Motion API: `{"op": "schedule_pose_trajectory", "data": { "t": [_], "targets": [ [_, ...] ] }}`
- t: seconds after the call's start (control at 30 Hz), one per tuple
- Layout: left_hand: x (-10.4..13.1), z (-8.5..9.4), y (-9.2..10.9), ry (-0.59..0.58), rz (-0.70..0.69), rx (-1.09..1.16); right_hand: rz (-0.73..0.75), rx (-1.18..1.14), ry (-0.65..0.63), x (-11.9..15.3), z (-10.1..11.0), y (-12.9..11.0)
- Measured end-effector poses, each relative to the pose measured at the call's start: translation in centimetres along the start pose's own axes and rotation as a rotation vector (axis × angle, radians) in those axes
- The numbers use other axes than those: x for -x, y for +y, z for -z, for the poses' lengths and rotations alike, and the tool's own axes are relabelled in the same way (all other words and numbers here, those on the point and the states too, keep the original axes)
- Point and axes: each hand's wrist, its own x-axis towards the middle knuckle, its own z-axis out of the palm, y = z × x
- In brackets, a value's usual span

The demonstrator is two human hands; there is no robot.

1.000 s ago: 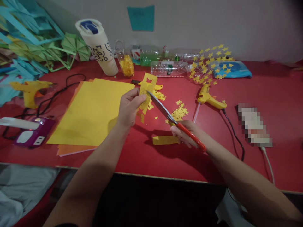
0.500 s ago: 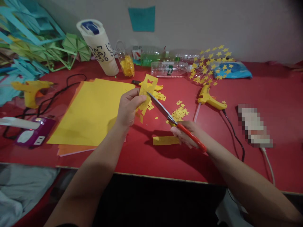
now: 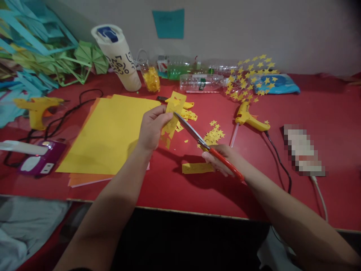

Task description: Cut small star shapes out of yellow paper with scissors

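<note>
Between the thumb and fingers of my left hand [image 3: 153,126] is a strip of yellow paper [image 3: 178,99] with star-shaped cut-outs in it. My right hand [image 3: 221,158] grips red-handled scissors [image 3: 225,162], their blades pointing up and left with the tips at the strip, close to my left thumb. Small yellow paper stars [image 3: 214,135] lie in a pile beyond my right hand. Another yellow strip [image 3: 196,168] rests flat on the table, partly under that hand's shadow. Yellow paper scraps [image 3: 189,114] and a yellow cutter [image 3: 188,104] lie behind the held strip.
Yellow sheets [image 3: 109,131] cover orange ones at left. Glue guns [image 3: 36,109] lie on both sides, with cords. A white tumbler [image 3: 118,56], plastic bottles [image 3: 203,81], a star-covered ball [image 3: 248,81] and a blue packet [image 3: 278,84] line the back. A phone [image 3: 303,150] lies right.
The paper strip has tilted slightly and shifted a little down and left in my left hand. The scissors have moved slightly left, staying at the strip.
</note>
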Motion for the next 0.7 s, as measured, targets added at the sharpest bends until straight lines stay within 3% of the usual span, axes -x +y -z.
{"op": "schedule_pose_trajectory", "data": {
  "t": [0.3, 0.53, 0.7],
  "targets": [
    [0.07, -0.33, -0.45, -0.058, -0.040, -0.026, -0.041, -0.036, -0.021, 0.28, -0.05, -0.47],
    [0.15, -0.08, -0.14, -0.111, -0.079, -0.002, 0.086, -0.086, -0.093, 0.60, 0.17, -0.27],
    [0.20, 0.20, 0.21, -0.089, -0.047, -0.001, 0.091, -0.053, -0.098, 0.60, 0.51, -0.36]
  ]
}}
